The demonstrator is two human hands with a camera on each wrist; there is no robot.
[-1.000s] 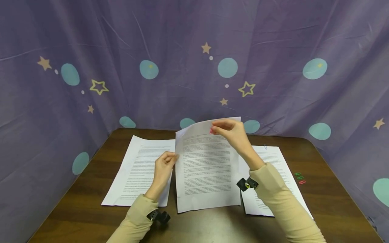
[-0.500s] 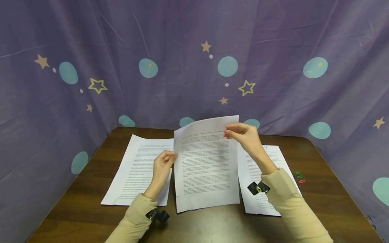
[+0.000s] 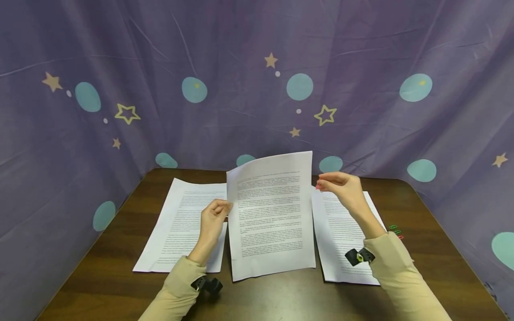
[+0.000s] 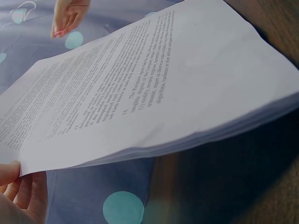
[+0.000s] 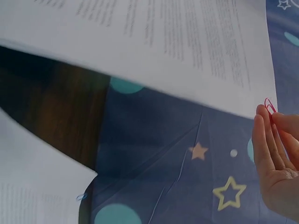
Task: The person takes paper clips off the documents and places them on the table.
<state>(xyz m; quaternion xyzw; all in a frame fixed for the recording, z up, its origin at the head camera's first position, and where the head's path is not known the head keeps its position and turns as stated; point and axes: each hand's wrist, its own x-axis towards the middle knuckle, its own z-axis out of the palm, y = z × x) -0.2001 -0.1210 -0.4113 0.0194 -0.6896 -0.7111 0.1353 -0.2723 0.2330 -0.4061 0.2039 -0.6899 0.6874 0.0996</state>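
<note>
My left hand (image 3: 213, 220) pinches the left edge of a thin stack of printed sheets (image 3: 271, 218), held up facing me over the middle of the table. In the left wrist view the thumb lies on the front of the stack (image 4: 140, 102), and layered edges show along its side. My right hand (image 3: 346, 191) pinches a pink paper clip (image 5: 269, 105) between thumb and fingertips, just off the stack's upper right edge in the head view. No clip shows on the visible front of the held sheets.
Printed sheets (image 3: 188, 223) lie on the table at the left. Another set of sheets (image 3: 341, 232) lies at the right, with a blue paper clip (image 5: 81, 197) on its edge. Green paper clips (image 3: 393, 227) and a red one lie beyond my right forearm. A patterned purple curtain (image 3: 241, 67) hangs behind.
My right hand has moved right and slightly down, from in front of the sheets to past their right edge, carrying the pink paper clip. The held stack has shifted slightly left.
</note>
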